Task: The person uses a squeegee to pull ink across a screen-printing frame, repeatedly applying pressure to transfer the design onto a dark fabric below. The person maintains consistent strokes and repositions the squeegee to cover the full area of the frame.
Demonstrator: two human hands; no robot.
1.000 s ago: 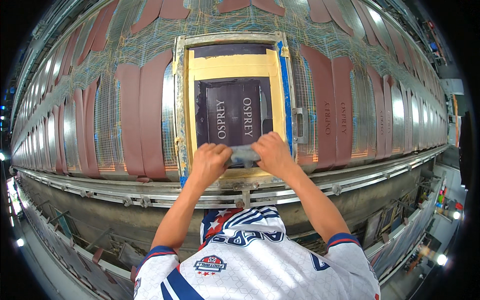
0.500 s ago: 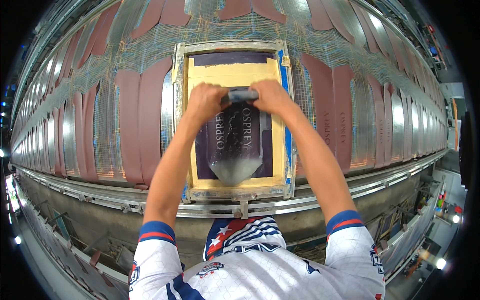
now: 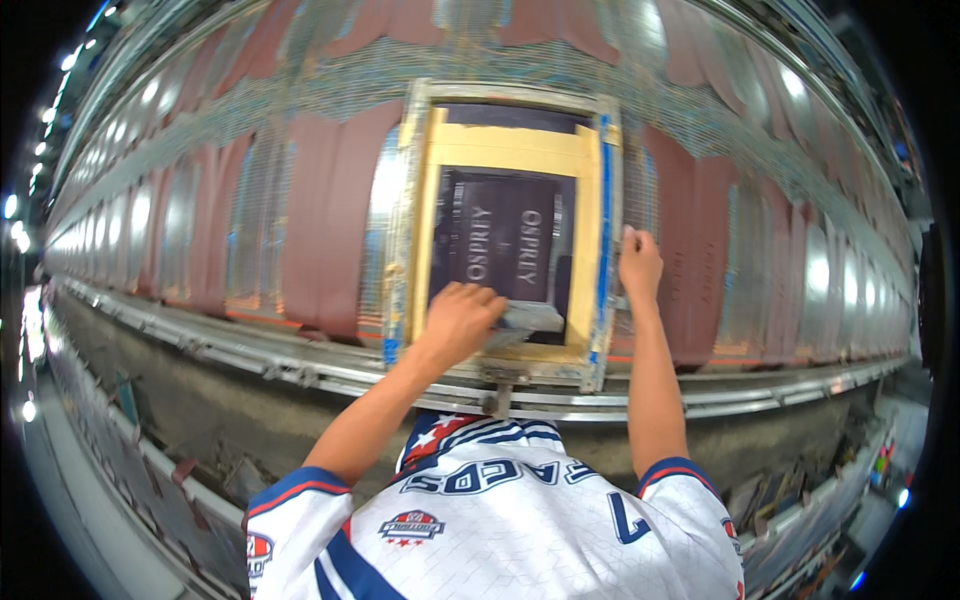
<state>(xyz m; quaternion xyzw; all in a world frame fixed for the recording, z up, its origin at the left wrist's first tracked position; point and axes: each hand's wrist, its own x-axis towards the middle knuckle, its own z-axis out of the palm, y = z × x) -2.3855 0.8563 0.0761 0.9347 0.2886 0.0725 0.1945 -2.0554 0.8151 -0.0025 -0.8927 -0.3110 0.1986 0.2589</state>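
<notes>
A screen printing frame (image 3: 413, 240) lies on the long table in front of me, its inside edges covered with yellow tape and its right side with blue tape. Two lines of pale lettering show on the dark mesh (image 3: 505, 240). My left hand (image 3: 462, 322) is closed on the left end of a grey squeegee (image 3: 532, 318), which rests across the near end of the mesh. Just outside the frame's right side is my right hand (image 3: 641, 265), off the squeegee, its fingers curled in. Whatever those fingers may hold cannot be made out.
Dark red cut pieces (image 3: 335, 220) lie in rows on the table on both sides of the frame and along the far side. A metal rail (image 3: 300, 368) runs along the near edge, with a clamp-like fitting (image 3: 497, 390) below the frame.
The squeegee has come from the far part of the mesh to its near end. My right hand has let go of it and moved to the frame's right side. The wet ink pool no longer shows.
</notes>
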